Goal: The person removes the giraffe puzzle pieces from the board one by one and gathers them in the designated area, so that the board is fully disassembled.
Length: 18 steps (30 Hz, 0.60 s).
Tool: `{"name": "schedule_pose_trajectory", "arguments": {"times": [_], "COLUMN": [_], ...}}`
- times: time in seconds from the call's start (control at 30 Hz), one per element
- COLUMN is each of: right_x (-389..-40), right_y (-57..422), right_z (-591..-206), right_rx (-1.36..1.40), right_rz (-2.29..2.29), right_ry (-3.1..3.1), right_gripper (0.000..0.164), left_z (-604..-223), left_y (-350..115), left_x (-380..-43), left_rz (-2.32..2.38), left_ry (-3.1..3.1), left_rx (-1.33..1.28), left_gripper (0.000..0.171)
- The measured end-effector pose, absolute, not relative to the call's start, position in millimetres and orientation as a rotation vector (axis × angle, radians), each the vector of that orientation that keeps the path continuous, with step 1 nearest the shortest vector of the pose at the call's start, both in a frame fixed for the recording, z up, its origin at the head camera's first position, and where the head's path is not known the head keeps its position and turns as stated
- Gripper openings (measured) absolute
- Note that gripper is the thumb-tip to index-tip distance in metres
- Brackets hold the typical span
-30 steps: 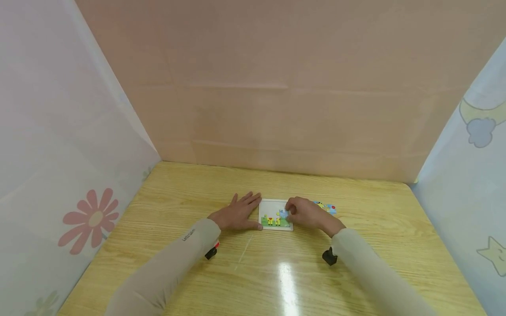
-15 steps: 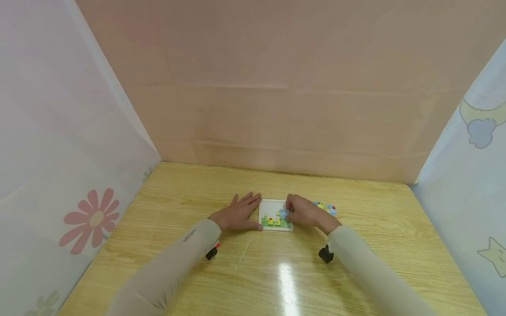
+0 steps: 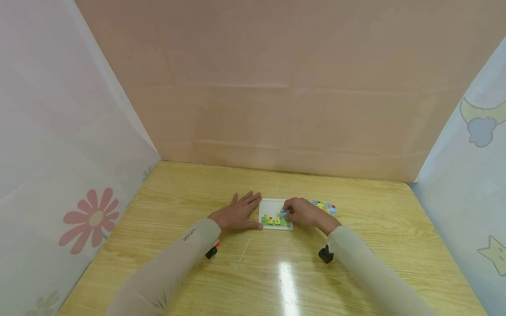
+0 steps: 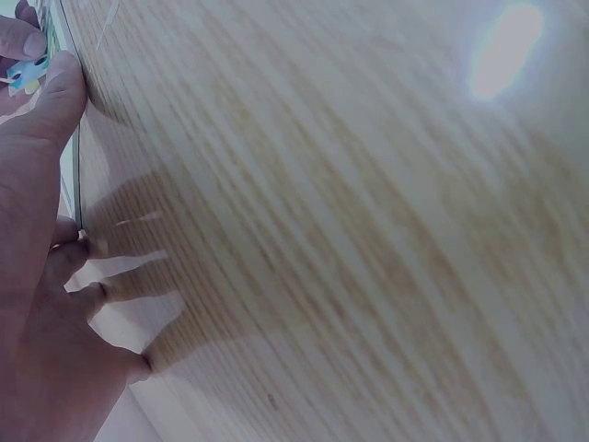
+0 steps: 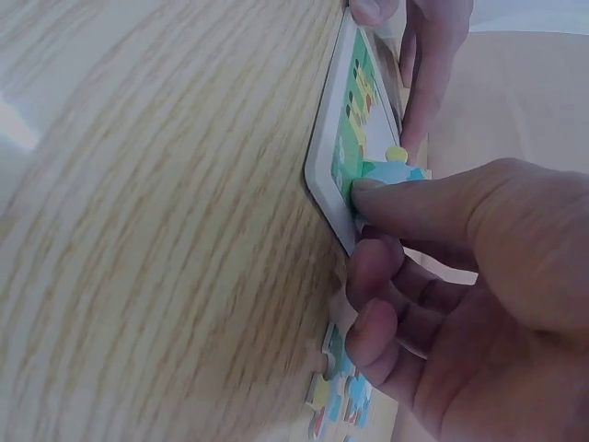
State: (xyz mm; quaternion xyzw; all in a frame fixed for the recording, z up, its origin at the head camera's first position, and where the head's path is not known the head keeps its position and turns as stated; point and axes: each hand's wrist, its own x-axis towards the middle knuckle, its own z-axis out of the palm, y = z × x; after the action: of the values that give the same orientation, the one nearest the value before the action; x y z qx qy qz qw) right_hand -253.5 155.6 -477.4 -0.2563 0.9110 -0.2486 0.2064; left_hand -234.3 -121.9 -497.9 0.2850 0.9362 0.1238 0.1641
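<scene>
A white-framed jigsaw tray [image 3: 272,205] lies on the table, with a green strip and yellow figures filled in along its near edge. My left hand [image 3: 238,213] lies spread flat along the tray's left side, thumb and fingertips right at the frame. At the tray's right side, my right hand [image 3: 303,212] pinches a blue puzzle piece [image 5: 386,172] between thumb and fingers, low over the tray by the green strip. In the left wrist view this blue piece [image 4: 28,74] shows past the left thumb. The right fingers partly hide it.
Several loose puzzle pieces [image 3: 325,206], blue, yellow and red, lie just right of the tray behind the right hand. The wooden table [image 3: 253,276] meets a plain brown back panel [image 3: 276,131]. Patterned sheets [image 3: 95,153] stand at both sides.
My right hand has shifted slightly left and toward me, with the blue piece tilting between its fingers. More of the loose pieces shows behind it. The left hand has stayed put.
</scene>
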Motion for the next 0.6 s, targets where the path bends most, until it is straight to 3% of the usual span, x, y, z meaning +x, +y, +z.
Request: {"name": "schedule_pose_trajectory", "arguments": {"times": [0.43,0.6], "right_x": [-250,-246], "right_y": [161,170], "right_z": [-483,-483], "right_rx": [-0.757,-0.752], "right_rz": [-0.744,-0.847], "right_ry": [2.599,2.594], "right_gripper": [0.007,0.016], "left_z": [-500,-498], "left_y": [-121,-121], "left_x": [-237,-235], "left_rz": [0.335,0.349], "left_ry": [2.661,2.661], "left_rx": [0.794,0.811], "left_gripper": [0.103,0.103]}}
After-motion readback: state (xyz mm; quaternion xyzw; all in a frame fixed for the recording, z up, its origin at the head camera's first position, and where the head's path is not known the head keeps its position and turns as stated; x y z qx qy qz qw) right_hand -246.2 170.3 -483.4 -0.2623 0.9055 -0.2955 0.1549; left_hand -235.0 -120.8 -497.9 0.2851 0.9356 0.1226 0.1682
